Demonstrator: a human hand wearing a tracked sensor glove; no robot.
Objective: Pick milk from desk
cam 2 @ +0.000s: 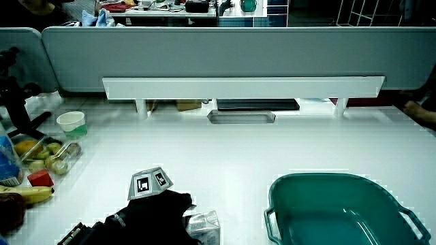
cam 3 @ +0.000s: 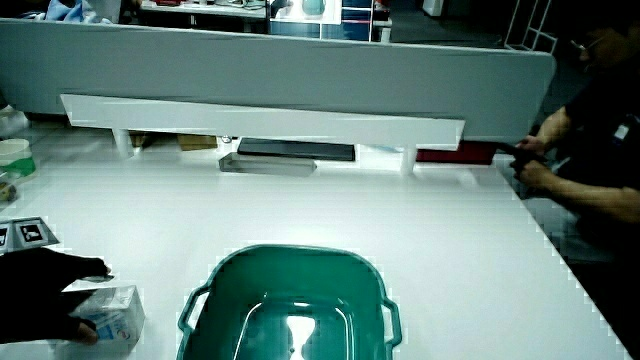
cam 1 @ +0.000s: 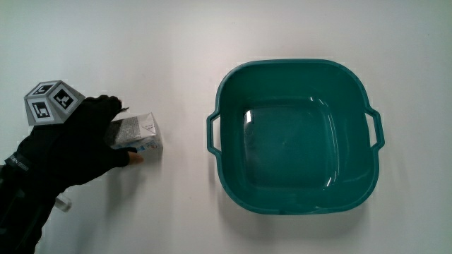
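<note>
- grip (cam 1: 78,144): black gloved hand, fingers curled over and around the milk carton (cam 1: 138,134); thumb tip shows under the carton's near edge, fingers lie across its top. closed on the carton.
- patterned cube (cam 1: 51,102) sits on the back of the hand, at about 11 o'clock from the knuckles in the main view; also seen in a side view (cam 2: 151,182).
- forearm (cam 1: 21,204) runs from the hand toward 7 o'clock, toward the person.
- milk carton: small, pale, grey printed top and a blue mark on its side, lying on the white desk (cam 1: 176,56); whether it is lifted clear of the desk cannot be told. seen under the hand in both side views (cam 2: 204,226) (cam 3: 110,312).
- teal basin (cam 1: 233,176): at 3 o'clock from the carton, apart from it, rounded square with a handle on each of two sides, nothing in it.
- in a side view, a cup (cam 2: 71,124), fruit (cam 2: 48,153) and a banana (cam 2: 27,196) lie at the desk's edge, around 10 o'clock from the hand.
- low grey partition (cam 2: 218,58) stands at 12 o'clock.
</note>
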